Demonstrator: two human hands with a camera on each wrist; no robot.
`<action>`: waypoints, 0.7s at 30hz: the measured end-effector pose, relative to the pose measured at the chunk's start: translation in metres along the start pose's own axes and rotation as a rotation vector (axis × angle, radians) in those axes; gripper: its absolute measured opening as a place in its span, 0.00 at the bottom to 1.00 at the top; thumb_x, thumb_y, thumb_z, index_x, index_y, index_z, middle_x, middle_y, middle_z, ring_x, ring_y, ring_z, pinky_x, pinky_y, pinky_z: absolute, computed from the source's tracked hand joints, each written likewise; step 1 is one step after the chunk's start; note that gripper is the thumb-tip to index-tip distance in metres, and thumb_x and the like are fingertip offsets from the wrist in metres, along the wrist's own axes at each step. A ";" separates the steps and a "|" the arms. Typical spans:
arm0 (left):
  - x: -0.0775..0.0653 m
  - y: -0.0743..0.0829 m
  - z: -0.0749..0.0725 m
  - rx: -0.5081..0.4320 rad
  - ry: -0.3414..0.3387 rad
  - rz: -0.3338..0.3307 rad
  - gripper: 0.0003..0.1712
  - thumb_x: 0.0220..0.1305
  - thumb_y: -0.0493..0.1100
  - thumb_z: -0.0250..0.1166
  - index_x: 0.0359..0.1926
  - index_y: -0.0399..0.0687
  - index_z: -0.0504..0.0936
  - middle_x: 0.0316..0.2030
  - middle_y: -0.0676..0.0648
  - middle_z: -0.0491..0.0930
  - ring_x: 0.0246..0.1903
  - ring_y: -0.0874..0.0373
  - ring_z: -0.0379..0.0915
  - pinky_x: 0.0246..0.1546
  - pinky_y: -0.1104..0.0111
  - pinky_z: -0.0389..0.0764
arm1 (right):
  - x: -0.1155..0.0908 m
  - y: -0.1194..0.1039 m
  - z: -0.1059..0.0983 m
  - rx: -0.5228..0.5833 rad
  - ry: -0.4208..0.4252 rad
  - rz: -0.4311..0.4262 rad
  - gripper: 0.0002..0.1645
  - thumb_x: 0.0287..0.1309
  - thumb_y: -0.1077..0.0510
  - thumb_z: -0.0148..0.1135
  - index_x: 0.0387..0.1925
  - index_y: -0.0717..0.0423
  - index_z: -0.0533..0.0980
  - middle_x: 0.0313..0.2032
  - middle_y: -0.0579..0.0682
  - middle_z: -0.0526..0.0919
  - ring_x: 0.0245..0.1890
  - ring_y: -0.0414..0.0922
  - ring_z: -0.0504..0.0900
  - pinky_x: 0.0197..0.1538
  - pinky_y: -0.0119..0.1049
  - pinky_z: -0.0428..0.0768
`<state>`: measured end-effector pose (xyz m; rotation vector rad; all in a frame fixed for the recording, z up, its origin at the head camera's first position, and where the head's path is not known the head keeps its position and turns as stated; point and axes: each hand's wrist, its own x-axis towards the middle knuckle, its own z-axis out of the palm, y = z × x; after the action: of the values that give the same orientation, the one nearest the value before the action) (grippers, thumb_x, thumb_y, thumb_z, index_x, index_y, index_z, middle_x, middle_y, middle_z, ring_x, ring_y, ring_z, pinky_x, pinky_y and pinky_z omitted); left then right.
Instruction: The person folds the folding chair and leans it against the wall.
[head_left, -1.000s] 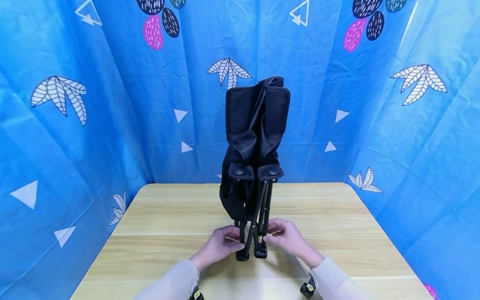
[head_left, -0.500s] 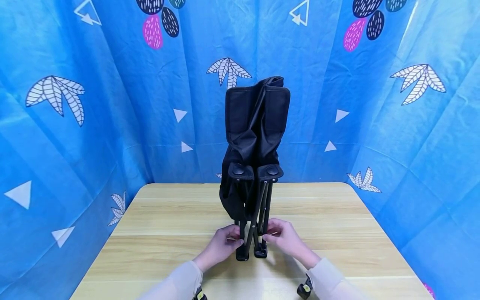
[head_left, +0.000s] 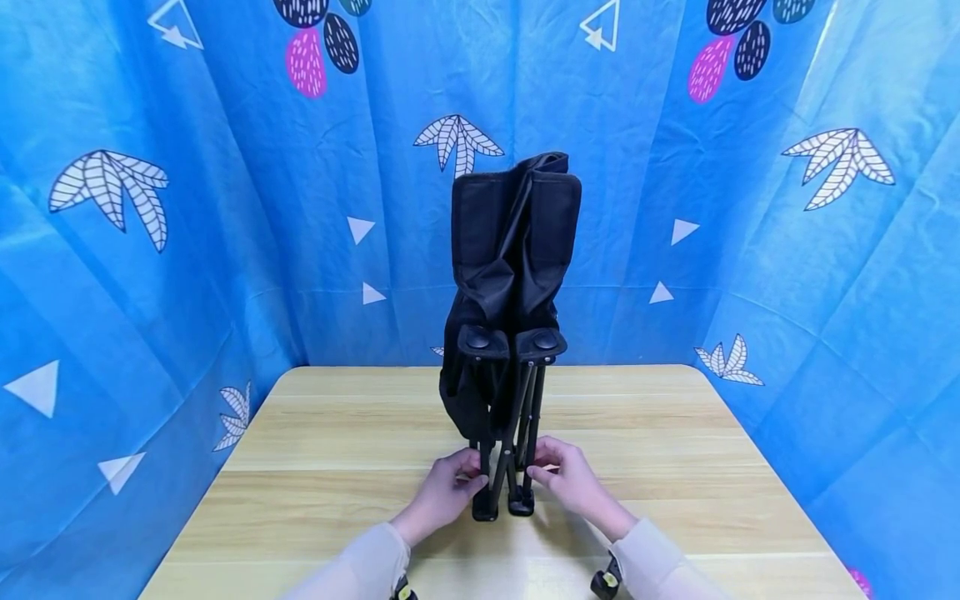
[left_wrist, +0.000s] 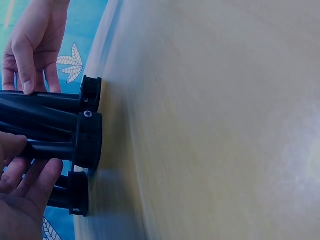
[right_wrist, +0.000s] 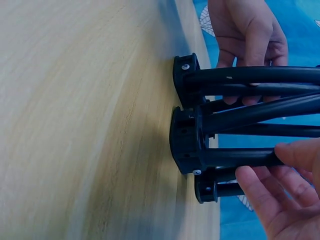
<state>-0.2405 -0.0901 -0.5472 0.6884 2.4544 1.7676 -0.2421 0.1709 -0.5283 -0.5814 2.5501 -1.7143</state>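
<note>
A folded black camping chair (head_left: 504,300) stands upright in the middle of the wooden table, its fabric bunched above the closed legs. My left hand (head_left: 444,493) holds a tubular leg low on the left side, thumb in front and fingers behind. On the right, my right hand (head_left: 572,477) grips another leg at about the same height. The left wrist view shows the plastic feet (left_wrist: 89,142) on the tabletop, with my left thumb and fingers about a tube just above them. From the right wrist, my thumb and fingertips pinch a leg tube (right_wrist: 242,157) close to its foot.
The light wooden table (head_left: 330,433) has rounded far corners. A blue patterned curtain (head_left: 630,208) hangs around its back and sides. Both wrists carry small black straps (head_left: 606,579).
The chair stays in place. My left thumb has shifted slightly up its leg, and both forearms have drawn in a little; the grip on both legs is kept.
</note>
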 end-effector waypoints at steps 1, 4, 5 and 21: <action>0.001 -0.001 0.000 0.006 0.005 0.007 0.07 0.71 0.30 0.70 0.47 0.40 0.85 0.40 0.44 0.89 0.43 0.55 0.86 0.44 0.73 0.88 | 0.001 0.000 0.000 0.001 0.004 -0.001 0.11 0.64 0.72 0.69 0.48 0.65 0.82 0.44 0.62 0.91 0.44 0.47 0.89 0.49 0.28 0.88; 0.003 -0.002 0.001 0.023 0.018 0.021 0.07 0.71 0.29 0.70 0.47 0.39 0.85 0.39 0.44 0.89 0.41 0.55 0.85 0.43 0.72 0.88 | 0.003 0.001 0.002 -0.007 0.014 -0.006 0.10 0.65 0.72 0.69 0.47 0.64 0.82 0.43 0.61 0.91 0.45 0.48 0.90 0.49 0.29 0.89; 0.004 -0.003 0.001 0.026 0.021 0.025 0.07 0.71 0.29 0.70 0.47 0.38 0.85 0.39 0.44 0.88 0.41 0.56 0.85 0.43 0.72 0.89 | 0.003 0.001 0.002 -0.010 0.018 -0.009 0.10 0.65 0.72 0.69 0.47 0.64 0.82 0.43 0.61 0.91 0.45 0.48 0.90 0.49 0.29 0.89; 0.022 -0.010 0.002 0.117 0.051 0.021 0.06 0.72 0.29 0.67 0.46 0.40 0.84 0.39 0.46 0.87 0.42 0.59 0.84 0.45 0.72 0.89 | 0.019 0.005 0.006 -0.074 0.067 -0.031 0.09 0.65 0.73 0.68 0.44 0.63 0.82 0.40 0.59 0.91 0.42 0.47 0.89 0.47 0.26 0.87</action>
<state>-0.2632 -0.0823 -0.5524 0.6885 2.6108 1.6800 -0.2597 0.1619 -0.5318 -0.5792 2.6747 -1.6836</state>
